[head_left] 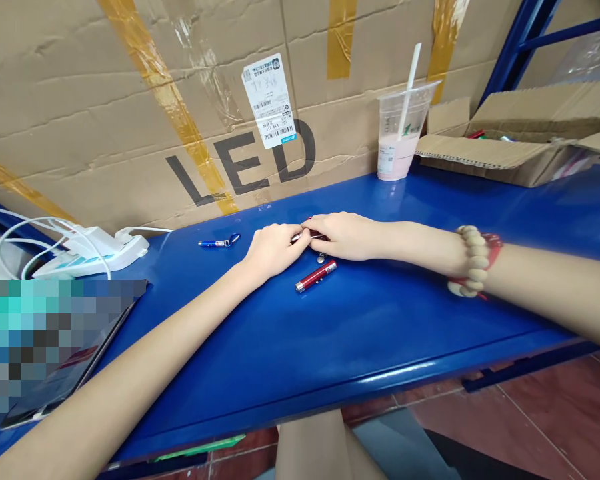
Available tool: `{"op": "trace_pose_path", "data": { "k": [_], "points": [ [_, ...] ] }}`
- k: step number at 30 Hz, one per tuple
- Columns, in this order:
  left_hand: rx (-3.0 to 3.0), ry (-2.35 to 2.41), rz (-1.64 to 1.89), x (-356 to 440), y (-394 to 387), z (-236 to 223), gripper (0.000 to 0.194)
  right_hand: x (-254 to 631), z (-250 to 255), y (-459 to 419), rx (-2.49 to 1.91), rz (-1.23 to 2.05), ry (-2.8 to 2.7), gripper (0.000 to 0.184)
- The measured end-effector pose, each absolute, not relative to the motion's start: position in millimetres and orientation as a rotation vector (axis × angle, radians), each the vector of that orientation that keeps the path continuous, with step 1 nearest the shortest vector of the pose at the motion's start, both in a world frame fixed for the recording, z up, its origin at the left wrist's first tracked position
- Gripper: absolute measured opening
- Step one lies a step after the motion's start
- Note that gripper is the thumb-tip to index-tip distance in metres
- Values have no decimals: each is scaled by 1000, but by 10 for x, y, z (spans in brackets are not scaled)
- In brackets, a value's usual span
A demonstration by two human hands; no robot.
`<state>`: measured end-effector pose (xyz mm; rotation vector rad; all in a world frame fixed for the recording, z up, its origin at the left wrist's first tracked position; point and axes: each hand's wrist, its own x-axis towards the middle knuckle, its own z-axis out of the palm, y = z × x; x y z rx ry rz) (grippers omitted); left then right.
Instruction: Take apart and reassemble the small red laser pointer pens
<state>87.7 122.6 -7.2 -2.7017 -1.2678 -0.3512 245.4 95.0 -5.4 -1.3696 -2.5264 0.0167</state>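
Note:
My left hand [275,247] and my right hand [347,235] meet over the blue tabletop, fingers curled and thumbs nearly touching. Both are closed on a dark red penlight [316,236], mostly hidden beneath the fingers. Small round silvery pieces [321,258] lie just below my right fingertips; I cannot make out exactly what they are. Closer to me rests a red metal tube [316,276] with a silver end, apart from both hands. A blue penlight [213,244] with a small clasp lies left of my left hand.
A large cardboard box [145,133] stands along the back. Behind my right arm are a plastic cup [401,157] with a straw and an open carton [520,167]. At left sit a white power strip [93,252] with cables and a tablet [75,373], its screen blurred.

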Motion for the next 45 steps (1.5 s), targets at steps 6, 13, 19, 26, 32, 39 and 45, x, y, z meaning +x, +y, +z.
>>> {"op": "trace_pose_path", "data": {
  "k": [6,13,19,26,32,39,45],
  "points": [
    [-2717,-1250,-361,872,1230,-79,43,2460,-65,945,-1365,19,-2529,26],
    [-2714,-1285,-337,878,1216,-64,43,2451,-50,941,-1386,6,-2531,26],
    [-2706,-1254,-343,879,1219,-73,43,2456,-50,944,-1366,26,-2542,29],
    [-2718,-1274,-348,878,1223,-79,43,2461,-69,963,-1372,4,-2535,27],
    [-2743,-1293,-356,882,1197,-60,43,2456,-65,955,-1371,17,-2533,28],
    [-2744,-1273,-367,869,1172,-53,43,2466,-75,965,-1338,40,-2546,28],
    [-2738,-1271,-373,866,1174,-51,44,2473,-83,973,-1309,12,-2557,29]
  ]
}}
